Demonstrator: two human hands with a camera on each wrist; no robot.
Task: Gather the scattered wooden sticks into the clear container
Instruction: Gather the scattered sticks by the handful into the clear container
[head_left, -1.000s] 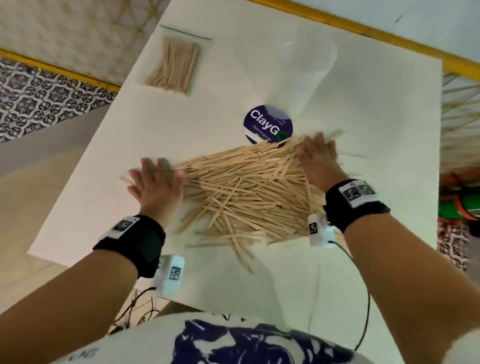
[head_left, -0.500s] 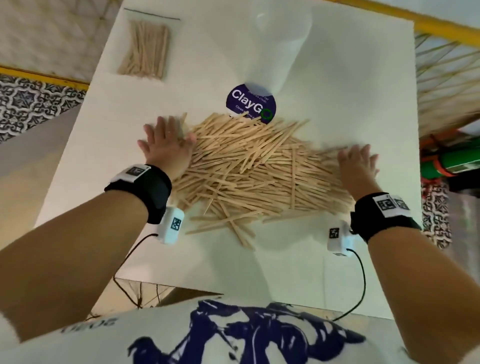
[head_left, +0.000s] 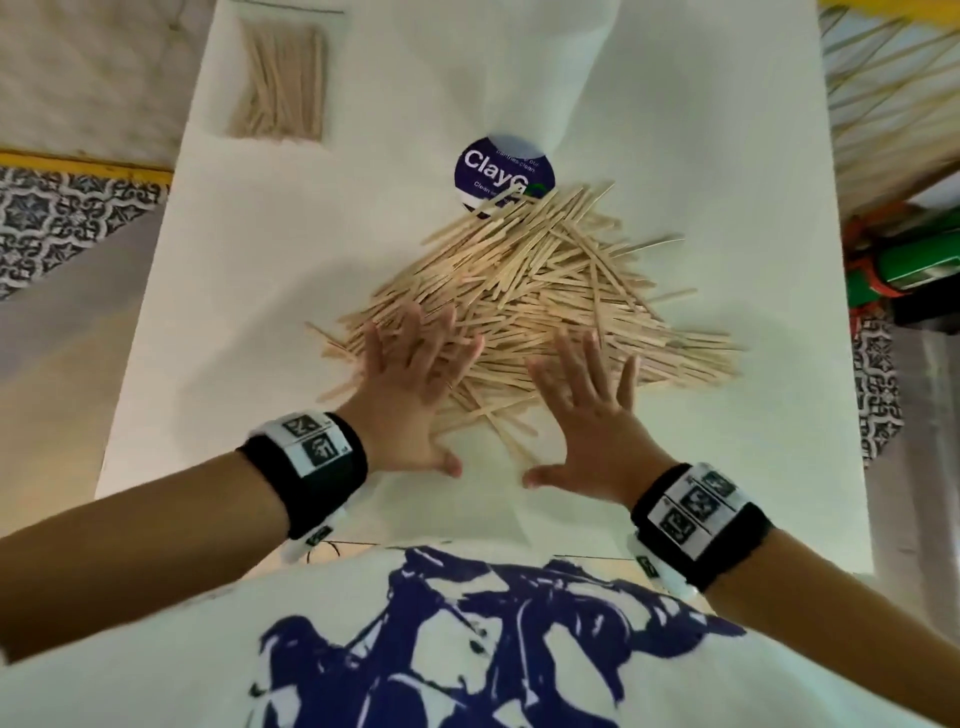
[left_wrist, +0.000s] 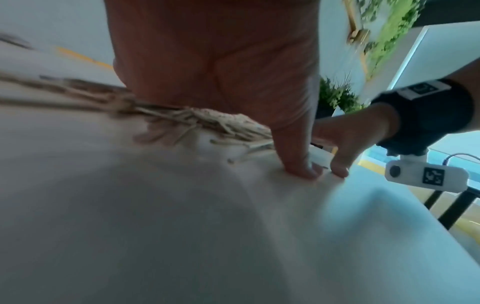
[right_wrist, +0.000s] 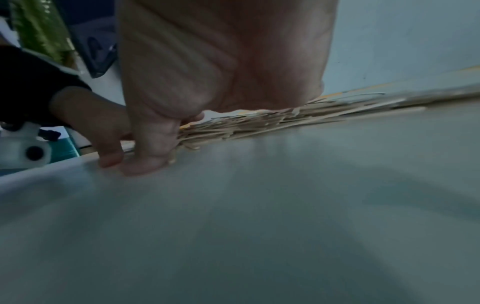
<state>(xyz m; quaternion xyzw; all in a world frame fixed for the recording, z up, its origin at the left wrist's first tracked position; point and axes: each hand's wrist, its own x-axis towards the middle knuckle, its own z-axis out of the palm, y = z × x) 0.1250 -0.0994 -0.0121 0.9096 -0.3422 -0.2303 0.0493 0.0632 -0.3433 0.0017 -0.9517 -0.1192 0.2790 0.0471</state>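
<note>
A heap of pale wooden sticks (head_left: 540, 291) lies in the middle of the white table (head_left: 701, 156). Behind it stands the clear container (head_left: 530, 67), its round dark-blue "ClayGo" label (head_left: 498, 166) at the heap's far edge. My left hand (head_left: 410, 384) lies flat with spread fingers on the heap's near left side. My right hand (head_left: 592, 415) lies flat with spread fingers on the near right side. Both thumbs point at each other on the table. In the wrist views the palms (left_wrist: 215, 61) (right_wrist: 226, 55) press down over the sticks (left_wrist: 207, 121) (right_wrist: 259, 123).
A clear flat packet of more sticks (head_left: 280, 83) lies at the table's far left corner. The table's near edge runs just in front of my torso. A green cylinder (head_left: 904, 265) and woven cane (head_left: 893, 78) sit off the right edge. Patterned floor tiles (head_left: 57, 218) show at left.
Both hands left the heap's left and right sides and came to its near edge, side by side. The heap is now narrower and pushed toward the container's label.
</note>
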